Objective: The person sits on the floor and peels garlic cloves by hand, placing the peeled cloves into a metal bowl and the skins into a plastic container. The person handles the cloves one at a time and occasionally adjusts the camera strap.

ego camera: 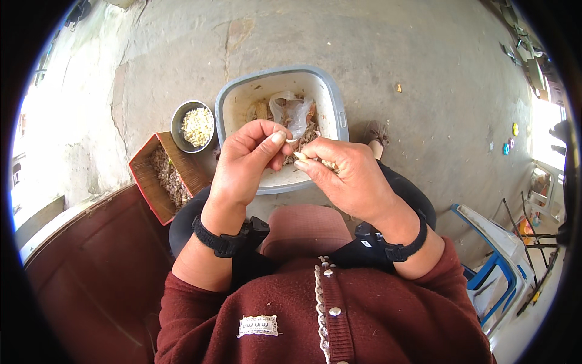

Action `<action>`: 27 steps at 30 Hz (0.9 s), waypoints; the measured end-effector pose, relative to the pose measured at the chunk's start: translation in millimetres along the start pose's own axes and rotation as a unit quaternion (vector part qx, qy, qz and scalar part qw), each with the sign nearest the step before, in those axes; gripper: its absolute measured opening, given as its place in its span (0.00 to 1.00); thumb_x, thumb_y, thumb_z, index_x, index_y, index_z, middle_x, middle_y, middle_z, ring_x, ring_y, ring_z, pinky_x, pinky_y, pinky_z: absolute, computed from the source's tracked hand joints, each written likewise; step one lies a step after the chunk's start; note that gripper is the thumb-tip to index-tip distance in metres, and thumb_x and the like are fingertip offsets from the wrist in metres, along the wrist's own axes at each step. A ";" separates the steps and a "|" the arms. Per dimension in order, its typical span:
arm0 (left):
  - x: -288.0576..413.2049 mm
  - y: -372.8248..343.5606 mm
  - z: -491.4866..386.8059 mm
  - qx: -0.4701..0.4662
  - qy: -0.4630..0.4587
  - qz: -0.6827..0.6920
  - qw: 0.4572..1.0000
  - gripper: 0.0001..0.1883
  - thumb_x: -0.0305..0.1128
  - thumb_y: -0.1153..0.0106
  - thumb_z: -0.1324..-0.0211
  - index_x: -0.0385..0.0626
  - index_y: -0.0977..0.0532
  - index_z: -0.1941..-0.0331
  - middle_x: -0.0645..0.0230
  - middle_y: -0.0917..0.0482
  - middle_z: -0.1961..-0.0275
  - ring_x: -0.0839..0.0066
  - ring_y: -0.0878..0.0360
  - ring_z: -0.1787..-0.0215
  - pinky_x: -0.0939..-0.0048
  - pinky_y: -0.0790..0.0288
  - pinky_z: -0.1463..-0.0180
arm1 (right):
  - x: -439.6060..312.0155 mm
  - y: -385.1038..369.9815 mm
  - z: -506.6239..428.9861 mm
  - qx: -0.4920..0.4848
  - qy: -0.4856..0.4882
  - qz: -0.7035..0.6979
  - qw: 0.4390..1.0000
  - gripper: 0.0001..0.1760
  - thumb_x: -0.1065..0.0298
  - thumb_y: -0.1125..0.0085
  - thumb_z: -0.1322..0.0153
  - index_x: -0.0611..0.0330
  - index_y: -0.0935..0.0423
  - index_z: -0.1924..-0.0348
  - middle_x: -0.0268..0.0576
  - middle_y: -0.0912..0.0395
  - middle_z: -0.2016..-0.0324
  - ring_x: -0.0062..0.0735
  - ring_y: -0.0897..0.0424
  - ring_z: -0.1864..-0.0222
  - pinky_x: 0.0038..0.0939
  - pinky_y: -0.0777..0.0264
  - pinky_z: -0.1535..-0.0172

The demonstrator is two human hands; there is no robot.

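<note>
Over a grey-rimmed plastic basin [338,100], my left hand [248,157] pinches a small whitish piece [291,140] between thumb and forefinger; whether it is peel or clove I cannot tell. Close beside it, my right hand [350,175] grips a pale garlic clove [300,155] at its fingertips. More pale pieces show beneath the right palm, held there or lying below. Dry garlic skins [311,132] and a clear plastic bag [291,113] lie in the basin. Peeled cloves [197,126] fill part of a metal bowl [178,138] to the left.
A red-edged box [191,166] with unpeeled cloves [168,175] stands left of my knee, near a dark red panel [95,268]. My shoe [376,132] is right of the basin. A blue and white plastic chair [495,268] stands at right on the concrete floor [409,54].
</note>
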State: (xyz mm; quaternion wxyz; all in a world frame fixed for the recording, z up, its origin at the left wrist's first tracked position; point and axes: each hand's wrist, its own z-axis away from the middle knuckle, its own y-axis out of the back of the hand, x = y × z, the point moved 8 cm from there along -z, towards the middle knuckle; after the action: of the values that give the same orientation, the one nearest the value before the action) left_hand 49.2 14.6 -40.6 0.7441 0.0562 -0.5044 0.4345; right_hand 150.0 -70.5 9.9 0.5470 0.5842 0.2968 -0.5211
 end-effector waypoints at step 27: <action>-11.2 -23.7 -13.4 0.011 0.013 0.067 0.998 0.04 0.26 0.55 0.38 0.43 0.30 0.63 0.77 0.29 0.74 0.89 0.37 0.79 0.88 0.42 0.78 | 17.3 22.6 -0.4 0.102 -0.054 -0.189 0.975 0.14 0.61 0.46 0.32 0.65 0.26 0.74 0.50 0.23 0.78 0.36 0.22 0.75 0.36 0.32 0.70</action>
State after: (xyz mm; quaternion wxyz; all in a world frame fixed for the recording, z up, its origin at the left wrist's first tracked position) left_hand 74.0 0.4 -47.7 0.7189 0.0247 -0.4927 0.4896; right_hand 175.7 -79.0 1.1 0.3911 0.5415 0.3170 -0.6733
